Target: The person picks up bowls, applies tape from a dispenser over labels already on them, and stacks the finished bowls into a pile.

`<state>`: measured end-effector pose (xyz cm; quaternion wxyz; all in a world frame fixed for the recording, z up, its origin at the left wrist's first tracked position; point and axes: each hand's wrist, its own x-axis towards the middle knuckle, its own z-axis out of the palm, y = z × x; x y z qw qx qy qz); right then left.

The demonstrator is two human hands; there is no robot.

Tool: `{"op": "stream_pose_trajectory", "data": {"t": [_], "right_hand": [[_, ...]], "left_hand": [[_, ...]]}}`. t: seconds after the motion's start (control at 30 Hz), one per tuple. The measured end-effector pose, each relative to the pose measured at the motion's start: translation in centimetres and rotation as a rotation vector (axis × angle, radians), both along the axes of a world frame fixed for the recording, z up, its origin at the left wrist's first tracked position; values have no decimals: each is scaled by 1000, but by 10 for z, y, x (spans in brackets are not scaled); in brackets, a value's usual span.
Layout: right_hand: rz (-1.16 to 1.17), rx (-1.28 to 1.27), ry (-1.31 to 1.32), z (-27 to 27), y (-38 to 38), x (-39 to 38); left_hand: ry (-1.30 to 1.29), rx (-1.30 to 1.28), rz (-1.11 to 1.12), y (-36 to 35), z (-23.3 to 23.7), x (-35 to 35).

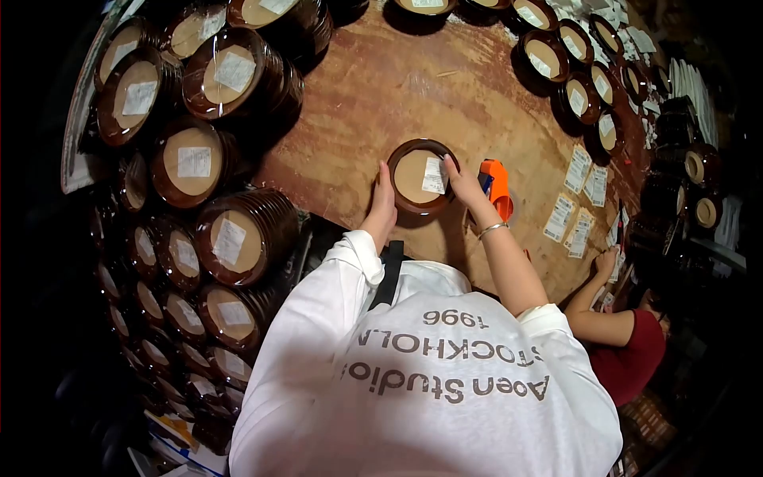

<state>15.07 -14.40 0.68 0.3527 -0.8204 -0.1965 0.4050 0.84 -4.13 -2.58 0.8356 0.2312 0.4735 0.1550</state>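
A round brown-rimmed dish (409, 178) with a tan centre and a white label (434, 175) is held over the near part of the wooden table (358, 103). My left hand (383, 200) grips its left edge, fingers along the rim. On the right side my right hand (465, 183) holds the rim, with the thumb by the label. Just right of that hand lies an orange tape dispenser (496, 189), partly hidden behind the wrist.
Stacks of brown dishes (238, 238) with labels crowd the left side. More dishes (578, 95) stand at the back right. Printed label sheets (579, 168) lie on the right. A co-worker in a red sleeve (636, 358) reaches in at the lower right.
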Motion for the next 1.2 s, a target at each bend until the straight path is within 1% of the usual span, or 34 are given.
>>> {"op": "stream_pose_trajectory", "data": {"t": [0.07,0.1,0.17,0.2,0.27,0.37,0.4,0.43,0.47,0.5,0.53,0.57,0.6,0.63,0.67,0.7,0.77,0.8,0.83,0.87,0.9,0.97,1.0,1.07,1.1,1.13,1.17,1.2], "right_hand": [[73,-55,-42,18,6,1],[76,-54,-42,14,4,0],[56,76,-21,5,3,3],[47,77,-26,2,2,5],[149,-183,-2,-3,4,13],[160,-221,-57,-11,4,17],[108,-265,-78,14,4,11],[94,-253,-81,26,-4,6],[-32,-77,-132,34,-15,1],[-157,91,-182,39,-29,-6],[-169,91,-186,42,-45,-11],[-201,44,-317,45,-61,-16],[-233,-11,-441,46,-74,-23],[-244,-17,-440,39,-83,-31],[-240,-63,-521,28,-87,-35],[-235,-109,-600,29,-86,-38],[-237,-134,-625,32,-82,-42],[-312,-153,-695,31,-79,-43],[-384,-176,-763,30,-77,-45],[-402,-193,-769,24,-80,-47],[-406,-192,-772,20,-80,-46],[-300,-289,-628,12,-84,-46],[-293,-293,-631,10,-82,-45],[-303,-403,-622,5,-73,-42],[-298,-402,-625,4,-69,-40],[-326,-458,-575,4,-69,-38],[-356,-515,-527,4,-68,-36],[-358,-528,-609,2,-68,-34]], "left_hand": [[-55,-14,10,1,-1,0],[-103,-27,8,2,2,-2],[-104,-17,8,2,9,-3],[-106,-9,4,1,12,-2],[-130,-17,7,1,21,-1],[-194,-14,-2,1,16,-4],[-196,-18,-1,2,13,-4],[-201,-23,-1,4,14,-4],[-205,-15,-17,6,20,-3],[-134,124,-47,6,29,-5],[-65,263,-74,6,33,-5],[-70,262,-84,7,34,-4],[-37,399,-122,7,32,-6],[-6,537,-159,6,30,-6],[18,681,-189,7,30,-3],[10,685,-194,5,31,0],[-55,546,-62,2,33,3],[-58,552,-71,1,34,4],[-60,511,-24,-2,34,5],[-64,470,26,-2,35,6],[-68,472,23,-1,35,9],[-43,393,93,-4,35,9],[-42,387,98,-6,33,9],[-53,342,133,-6,31,7],[-63,321,151,-4,31,8],[-76,232,192,-3,30,7],[-79,226,195,-2,30,7],[-124,189,192,-1,28,6]]}}
